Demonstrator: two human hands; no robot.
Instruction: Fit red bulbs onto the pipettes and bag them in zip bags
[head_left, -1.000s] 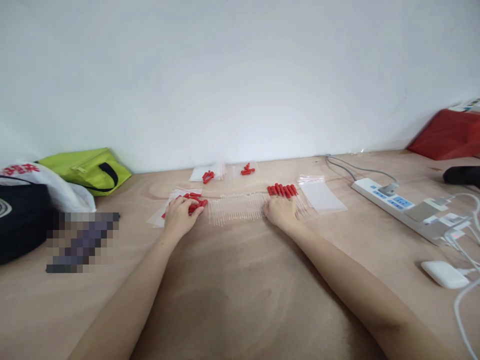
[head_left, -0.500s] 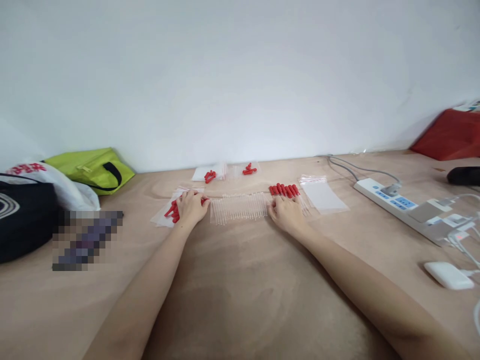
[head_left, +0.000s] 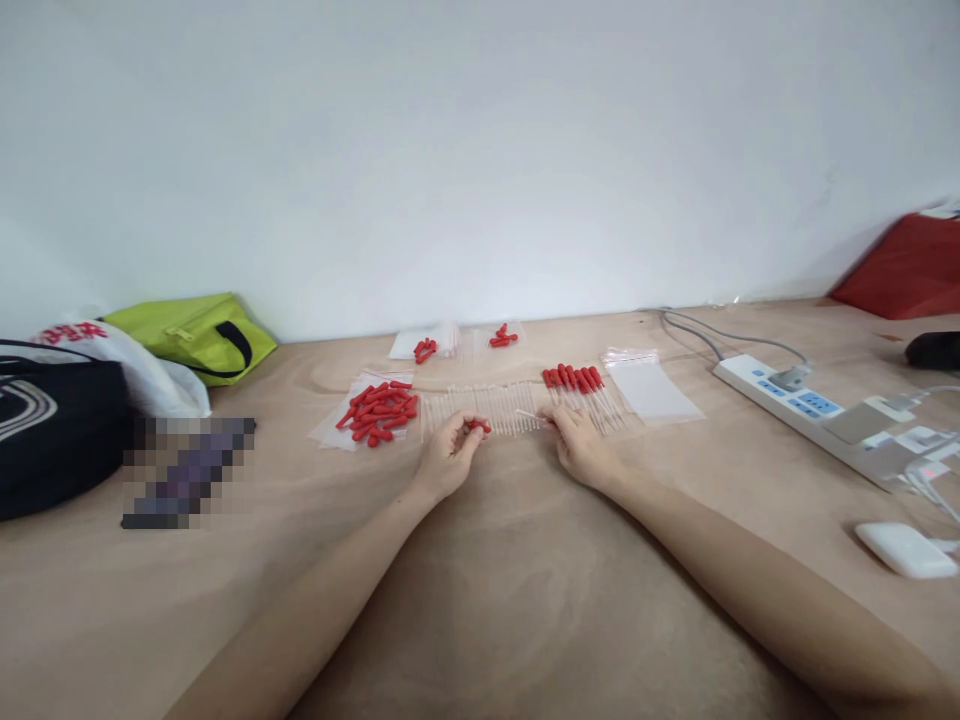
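over the worktop (head_left: 480,600), the left hand (head_left: 447,458) pinches a red cap (head_left: 482,427) and the right hand (head_left: 582,448) a thin white stick (head_left: 529,414), fingertips closed. both look light; the cap, probably rubbery, suits a side grip, the stick a gentle end hold.

This looks like a home or small office: a lime-green bag (head_left: 191,340), black bag (head_left: 67,455) and power strip (head_left: 784,400) sit on a wood-grained surface (head_left: 495,590) against a pale wall (head_left: 480,170).

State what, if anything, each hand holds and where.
Left hand: a red cap; the part gripped is unclear. Right hand: a slender pale rod, by its right end.
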